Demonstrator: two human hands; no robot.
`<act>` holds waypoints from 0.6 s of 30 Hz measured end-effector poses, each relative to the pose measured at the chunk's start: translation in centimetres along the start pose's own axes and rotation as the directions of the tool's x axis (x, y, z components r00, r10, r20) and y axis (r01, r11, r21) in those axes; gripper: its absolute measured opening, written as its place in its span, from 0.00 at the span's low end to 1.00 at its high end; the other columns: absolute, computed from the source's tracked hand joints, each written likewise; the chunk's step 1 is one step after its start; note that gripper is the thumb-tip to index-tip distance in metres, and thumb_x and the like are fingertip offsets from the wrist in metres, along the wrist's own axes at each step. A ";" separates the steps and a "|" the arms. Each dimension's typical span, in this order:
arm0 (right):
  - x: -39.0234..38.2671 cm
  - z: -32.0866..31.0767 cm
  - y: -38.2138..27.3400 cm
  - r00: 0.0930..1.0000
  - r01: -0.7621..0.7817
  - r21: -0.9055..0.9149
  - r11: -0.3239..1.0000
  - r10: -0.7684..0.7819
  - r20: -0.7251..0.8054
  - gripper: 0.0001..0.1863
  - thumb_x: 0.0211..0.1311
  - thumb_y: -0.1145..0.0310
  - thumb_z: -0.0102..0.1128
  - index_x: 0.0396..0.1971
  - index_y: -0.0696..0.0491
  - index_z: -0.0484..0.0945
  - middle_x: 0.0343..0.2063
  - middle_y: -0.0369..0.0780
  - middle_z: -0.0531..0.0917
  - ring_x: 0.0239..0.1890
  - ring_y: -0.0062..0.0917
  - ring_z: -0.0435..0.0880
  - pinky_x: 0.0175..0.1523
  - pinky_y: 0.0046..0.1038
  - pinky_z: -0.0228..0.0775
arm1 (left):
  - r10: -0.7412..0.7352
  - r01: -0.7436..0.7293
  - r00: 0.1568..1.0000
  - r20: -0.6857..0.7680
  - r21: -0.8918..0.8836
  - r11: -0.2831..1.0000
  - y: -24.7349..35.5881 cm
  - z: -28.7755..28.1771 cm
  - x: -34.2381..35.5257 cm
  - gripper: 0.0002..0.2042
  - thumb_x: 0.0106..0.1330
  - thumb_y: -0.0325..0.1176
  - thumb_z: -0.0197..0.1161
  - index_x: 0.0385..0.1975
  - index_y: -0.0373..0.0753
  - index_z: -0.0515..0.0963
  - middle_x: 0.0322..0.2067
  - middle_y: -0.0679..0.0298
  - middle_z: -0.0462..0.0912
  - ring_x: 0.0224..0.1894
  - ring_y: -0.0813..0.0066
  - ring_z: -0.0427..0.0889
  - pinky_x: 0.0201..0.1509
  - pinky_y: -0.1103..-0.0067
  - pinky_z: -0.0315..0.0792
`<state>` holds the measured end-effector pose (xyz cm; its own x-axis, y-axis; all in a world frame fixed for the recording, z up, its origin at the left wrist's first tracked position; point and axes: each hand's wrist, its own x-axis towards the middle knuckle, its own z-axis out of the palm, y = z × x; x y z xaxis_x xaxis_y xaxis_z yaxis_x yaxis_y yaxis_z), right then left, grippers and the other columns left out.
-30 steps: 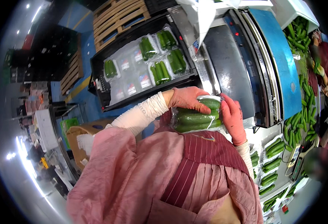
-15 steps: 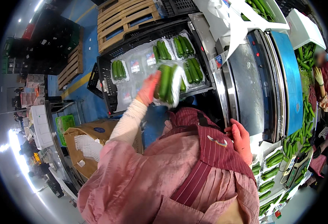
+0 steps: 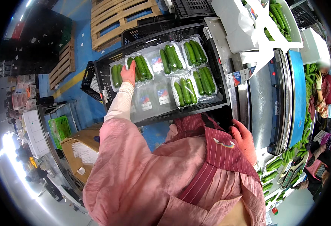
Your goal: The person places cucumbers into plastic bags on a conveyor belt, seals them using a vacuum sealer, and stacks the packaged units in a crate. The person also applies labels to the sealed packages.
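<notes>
Wrapped courgette pack (image 3: 139, 67) lies under our left hand (image 3: 128, 74), fingers pressed flat on it, in the far-left part of the black crate (image 3: 218, 81), long axis pointing away from us, while our right hand (image 3: 244, 140) hangs loosely curled and empty, well apart.

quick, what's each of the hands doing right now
Left hand: laid on a wrapped pack of zucchini in the black crate; grip cannot be told.
Right hand: open, empty.

Green cucumbers (image 3: 140, 67) in clear packs, black crate (image 3: 210, 60) – pink-red gloves: left hand (image 3: 128, 73), right hand (image 3: 244, 139); maroon striped apron (image 3: 214, 154), blue floor (image 3: 79, 60).
</notes>
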<state>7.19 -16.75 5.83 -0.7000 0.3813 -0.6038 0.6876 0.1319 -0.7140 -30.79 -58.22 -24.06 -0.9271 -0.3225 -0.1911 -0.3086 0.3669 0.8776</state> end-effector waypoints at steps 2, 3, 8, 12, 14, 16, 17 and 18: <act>0.4 0.4 -0.6 1.000 -0.013 -0.007 1.000 0.013 -0.008 0.20 0.69 0.67 0.57 0.58 0.59 0.75 0.38 0.44 0.86 0.40 0.21 0.83 0.50 0.25 0.73 | -0.041 0.042 0.999 -0.007 0.087 0.995 2.9 0.2 -1.3 0.46 0.56 0.58 0.71 0.62 0.22 0.67 0.57 0.42 0.76 0.61 0.54 0.75 0.65 0.70 0.67; 0.6 0.6 -0.7 1.000 -0.015 -0.013 1.000 0.015 -0.009 0.20 0.69 0.67 0.57 0.58 0.60 0.75 0.38 0.44 0.86 0.41 0.22 0.83 0.50 0.25 0.73 | -0.060 0.061 0.998 -0.012 0.132 0.989 3.7 0.4 -1.7 0.46 0.56 0.58 0.71 0.62 0.22 0.66 0.58 0.42 0.75 0.61 0.54 0.75 0.65 0.70 0.66; 1.2 1.0 -1.4 1.000 0.002 -0.039 0.999 -0.001 0.015 0.21 0.70 0.68 0.56 0.59 0.61 0.74 0.40 0.45 0.86 0.43 0.22 0.83 0.51 0.24 0.73 | -0.026 0.040 0.998 -0.052 0.293 0.955 2.2 0.6 -2.1 0.46 0.57 0.62 0.68 0.65 0.28 0.65 0.61 0.44 0.72 0.63 0.51 0.73 0.66 0.67 0.66; 1.4 1.1 -0.8 0.999 -0.033 0.010 0.999 0.033 0.006 0.21 0.70 0.68 0.57 0.59 0.61 0.73 0.41 0.45 0.86 0.44 0.22 0.83 0.52 0.24 0.73 | 0.196 -0.041 0.966 -0.166 0.651 0.758 7.3 1.3 -5.5 0.39 0.60 0.60 0.65 0.64 0.37 0.69 0.57 0.49 0.75 0.59 0.51 0.75 0.62 0.63 0.70; 1.4 1.0 -0.5 0.999 -0.040 0.032 0.999 0.040 0.009 0.21 0.70 0.68 0.57 0.59 0.61 0.73 0.41 0.45 0.86 0.44 0.22 0.83 0.52 0.24 0.73 | 0.199 -0.027 0.967 -0.157 0.715 0.698 7.5 0.9 -5.3 0.34 0.61 0.59 0.63 0.60 0.40 0.71 0.54 0.53 0.76 0.57 0.53 0.77 0.59 0.62 0.71; 1.3 0.8 -0.1 0.999 -0.047 0.063 0.997 0.047 0.010 0.22 0.69 0.68 0.58 0.59 0.61 0.74 0.41 0.45 0.86 0.44 0.22 0.83 0.51 0.24 0.73 | 0.170 -0.031 0.984 -0.055 0.886 0.464 9.1 0.7 -5.1 0.28 0.63 0.57 0.61 0.54 0.43 0.74 0.51 0.56 0.78 0.55 0.54 0.77 0.56 0.62 0.71; 1.2 0.8 -0.2 0.999 -0.042 0.046 0.998 0.042 -0.001 0.22 0.69 0.68 0.58 0.59 0.61 0.74 0.41 0.45 0.86 0.43 0.22 0.83 0.51 0.24 0.73 | 0.174 -0.059 0.985 -0.010 0.920 0.387 10.3 0.9 -5.1 0.27 0.63 0.57 0.61 0.53 0.43 0.75 0.50 0.57 0.78 0.54 0.54 0.77 0.56 0.61 0.71; 1.0 0.7 -0.5 0.999 -0.038 0.030 0.999 0.038 -0.012 0.22 0.69 0.67 0.58 0.59 0.61 0.74 0.40 0.45 0.86 0.43 0.22 0.83 0.51 0.24 0.73 | 0.175 -0.089 0.984 0.035 0.947 0.308 11.4 1.2 -5.1 0.26 0.63 0.56 0.62 0.52 0.44 0.75 0.50 0.57 0.78 0.54 0.53 0.77 0.56 0.61 0.71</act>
<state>5.98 -17.12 5.34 -0.6708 0.3971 -0.6263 0.7077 0.0903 -0.7008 -29.81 -51.34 -13.65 -0.9737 -0.2225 -0.0496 -0.2146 0.9681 -0.1292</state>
